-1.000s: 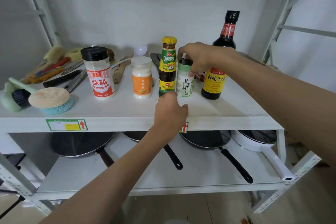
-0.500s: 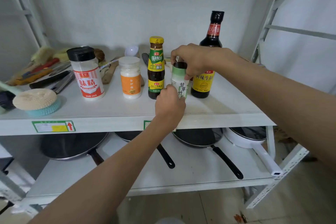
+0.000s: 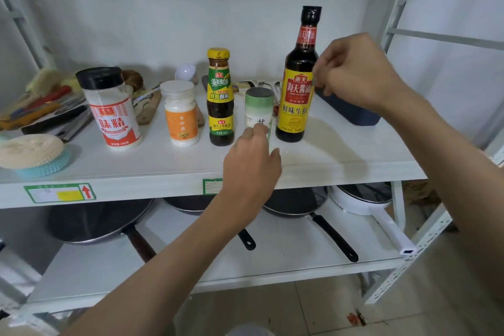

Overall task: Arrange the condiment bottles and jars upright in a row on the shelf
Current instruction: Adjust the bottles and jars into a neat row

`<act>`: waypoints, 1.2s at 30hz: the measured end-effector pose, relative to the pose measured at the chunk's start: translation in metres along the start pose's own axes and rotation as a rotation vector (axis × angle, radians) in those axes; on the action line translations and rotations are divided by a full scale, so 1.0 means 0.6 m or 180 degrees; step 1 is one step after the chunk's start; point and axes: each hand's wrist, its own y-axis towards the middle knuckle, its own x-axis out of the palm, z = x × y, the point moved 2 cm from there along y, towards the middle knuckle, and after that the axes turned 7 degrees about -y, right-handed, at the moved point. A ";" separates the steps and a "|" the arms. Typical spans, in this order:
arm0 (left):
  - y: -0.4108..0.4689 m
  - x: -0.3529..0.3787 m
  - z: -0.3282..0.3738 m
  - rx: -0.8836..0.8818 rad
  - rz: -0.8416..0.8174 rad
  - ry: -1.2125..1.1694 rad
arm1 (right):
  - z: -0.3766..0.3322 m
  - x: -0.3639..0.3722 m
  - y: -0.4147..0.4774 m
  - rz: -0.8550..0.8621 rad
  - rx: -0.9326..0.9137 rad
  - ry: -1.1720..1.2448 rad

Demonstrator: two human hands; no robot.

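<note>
Five condiment containers stand upright in a row on the white shelf (image 3: 341, 150): a black-capped MSG shaker (image 3: 114, 109), a white sugar jar (image 3: 180, 114), a yellow-capped oyster sauce bottle (image 3: 220, 98), a green-and-white salt shaker (image 3: 259, 106) and a tall soy sauce bottle (image 3: 298, 84). My left hand (image 3: 251, 163) holds the lower part of the salt shaker from the front and hides its base. My right hand (image 3: 354, 73) hovers to the right of the soy sauce bottle, its fingers curled in and holding nothing.
A dark blue container (image 3: 349, 112) sits behind my right hand. A round scrubber (image 3: 30, 150) and a heap of utensils (image 3: 49, 106) fill the shelf's left end. On the lower shelf lie dark pans (image 3: 95, 221) and a white pot (image 3: 365, 202).
My right hand has let go of the salt shaker's top and lifted away to the right. My left hand has stayed at the shaker's base.
</note>
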 end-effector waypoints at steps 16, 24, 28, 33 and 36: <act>0.290 -0.078 0.142 -0.0348 -0.0635 -0.1007 | 0.127 0.154 -0.006 -0.1035 0.1032 0.0783; 0.304 -0.059 0.137 -0.0151 -0.0747 -0.1246 | 0.125 0.189 -0.015 -0.0645 0.1021 0.0726; 0.302 -0.050 0.132 -0.0124 -0.0572 -0.1395 | 0.129 0.182 -0.015 -0.0615 0.0969 0.0550; 0.304 -0.026 0.151 -0.0137 -0.0509 -0.1464 | 0.152 0.165 -0.022 -0.0620 0.1011 0.0497; 0.301 -0.005 0.166 -0.0086 -0.0477 -0.1448 | 0.172 0.150 -0.027 -0.0607 0.1035 0.0462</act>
